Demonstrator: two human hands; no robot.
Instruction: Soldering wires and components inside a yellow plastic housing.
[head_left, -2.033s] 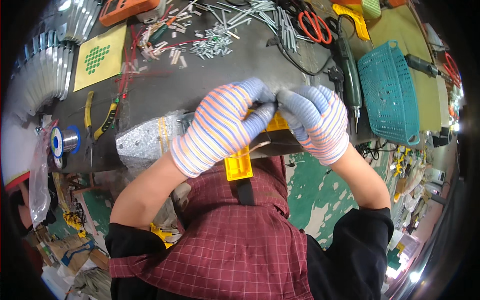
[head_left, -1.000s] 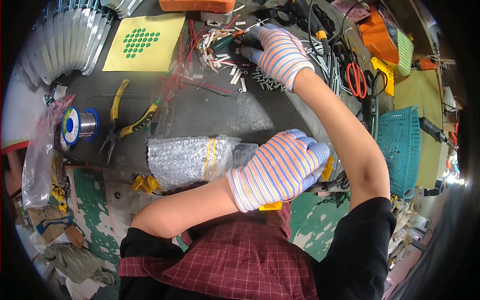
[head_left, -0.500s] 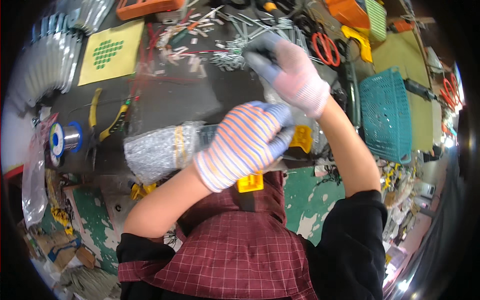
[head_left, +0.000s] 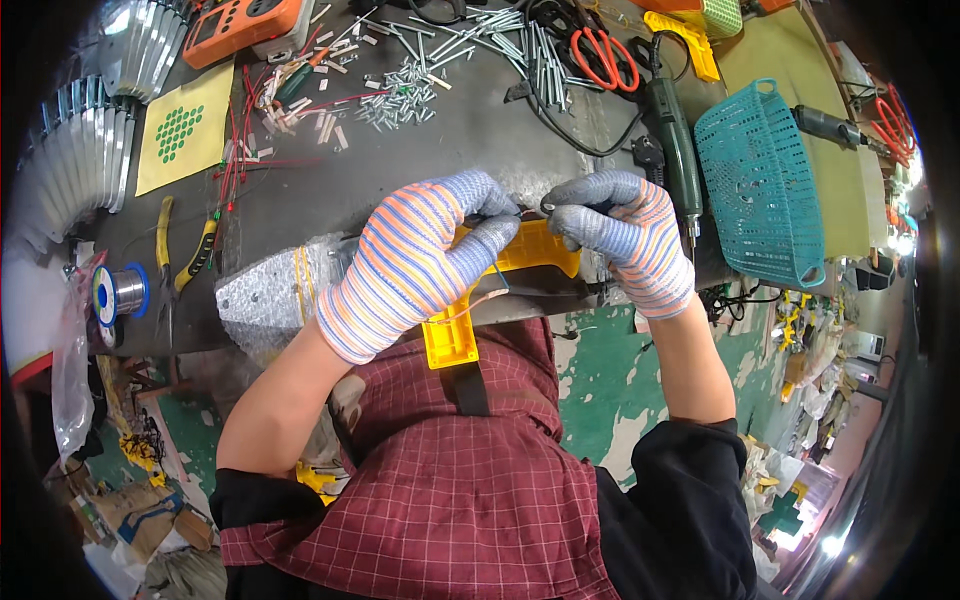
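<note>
A curved yellow plastic handle (head_left: pixel 540 250) lies at the bench's near edge, in front of me. My left hand (head_left: pixel 425 245), in a striped glove with grey fingertips, is closed on it, thumb and forefinger pinched together at its upper edge. A second yellow plastic part (head_left: pixel 450 338) shows below that hand, with thin wires (head_left: pixel 485 298) beside it. My right hand (head_left: pixel 628 228), gloved alike, pinches a small shiny screw (head_left: pixel 548 207) just right of the left fingertips; most of the screw is hidden. Left of my left hand lies a bubble-wrapped bundle (head_left: pixel 262 295) with a yellow band.
Loose screws (head_left: pixel 400 98) are heaped at the back. A power screwdriver (head_left: pixel 675 150) and a teal basket (head_left: pixel 760 185) stand to the right. Pliers (head_left: pixel 180 250), a solder spool (head_left: pixel 122 293), fanned metal blades (head_left: pixel 85 165) and a yellow card (head_left: pixel 185 130) are at left.
My right hand has come back from the screw pile toward me, now close beside the left fingertips. My left hand has shifted a little left, uncovering the yellow handle.
</note>
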